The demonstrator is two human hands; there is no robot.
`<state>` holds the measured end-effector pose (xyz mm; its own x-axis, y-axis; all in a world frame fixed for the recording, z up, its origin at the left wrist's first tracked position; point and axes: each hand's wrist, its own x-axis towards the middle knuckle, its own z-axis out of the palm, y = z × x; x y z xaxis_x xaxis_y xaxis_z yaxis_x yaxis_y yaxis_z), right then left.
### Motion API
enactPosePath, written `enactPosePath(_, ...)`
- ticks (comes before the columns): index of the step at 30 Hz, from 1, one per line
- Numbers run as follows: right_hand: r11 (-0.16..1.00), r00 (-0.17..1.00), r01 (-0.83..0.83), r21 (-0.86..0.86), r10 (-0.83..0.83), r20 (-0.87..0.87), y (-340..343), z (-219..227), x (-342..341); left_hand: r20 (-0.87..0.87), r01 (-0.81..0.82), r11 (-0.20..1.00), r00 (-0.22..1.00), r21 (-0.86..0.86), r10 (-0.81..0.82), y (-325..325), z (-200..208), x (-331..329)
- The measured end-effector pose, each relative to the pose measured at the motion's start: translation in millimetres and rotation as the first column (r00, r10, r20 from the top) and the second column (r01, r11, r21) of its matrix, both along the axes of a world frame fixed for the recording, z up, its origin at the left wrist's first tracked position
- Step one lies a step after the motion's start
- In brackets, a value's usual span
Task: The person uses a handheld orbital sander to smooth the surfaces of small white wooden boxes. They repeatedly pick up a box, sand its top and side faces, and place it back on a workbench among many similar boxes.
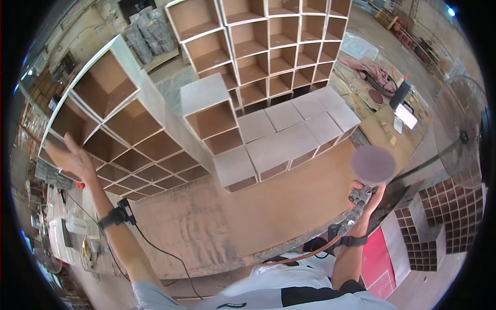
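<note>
My right hand (pixel 376 199) grips an air sander (pixel 360 194) with a round purple-grey disc (pixel 373 164) facing up. An orange-brown hose (pixel 305 254) runs from the sander toward my body. My left hand (pixel 75 159) is stretched out with its fingers apart, beside the left edge of a tall stack of open cubby boxes (pixel 150 103). Whether it touches the stack I cannot tell. A low row of pale boxes (pixel 279 142) and one taller box (pixel 204 95) stand on the wooden worktable (pixel 289 206) between my hands.
Behind the low row rises another wall of cubby boxes (pixel 253 51). At the table's far right lie a pink cloth (pixel 374 72) and a lit screen (pixel 406 116). A large fan (pixel 462 135) and gridded units (pixel 439 212) stand right. A black cable (pixel 170 254) hangs from my left wrist.
</note>
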<state>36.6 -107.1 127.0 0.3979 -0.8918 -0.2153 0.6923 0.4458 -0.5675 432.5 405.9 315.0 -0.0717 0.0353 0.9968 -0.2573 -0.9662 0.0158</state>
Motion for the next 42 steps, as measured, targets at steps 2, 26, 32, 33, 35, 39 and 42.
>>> enactPosePath(2,1.000,1.000,-0.003,-0.008,0.003,0.024,-6,-7,-7,0.009,0.139,0.979,0.990,-0.152,-0.139,-29,-16,-30)
enactPosePath(26,0.970,0.970,-0.186,0.157,0.156,0.186,-165,-69,-82,-0.932,0.279,0.951,0.290,-0.137,-0.219,-259,-179,91)
enactPosePath(32,0.985,0.995,-0.091,0.148,0.086,0.040,-203,-58,-95,-0.809,0.085,0.987,0.584,0.139,0.064,-289,-133,-2)
enactPosePath(33,0.992,0.992,-0.101,0.071,0.106,-0.072,-200,-52,-95,-0.689,0.267,0.918,0.725,0.294,0.010,-286,-140,-30)
enactPosePath(35,0.983,0.937,-0.107,-0.151,0.049,-0.347,-189,-53,-115,-0.618,0.469,0.650,0.786,0.598,0.002,-346,-119,-120)
enactPosePath(39,0.995,0.953,-0.024,-0.098,-0.006,-0.303,-186,-51,-113,-0.763,0.524,0.849,0.521,-0.069,-0.383,-465,-153,-162)
enactPosePath(42,0.987,0.986,-0.154,0.038,0.157,-0.061,-221,-92,-94,-0.789,0.553,0.810,0.402,-0.195,-0.464,-494,-181,-164)
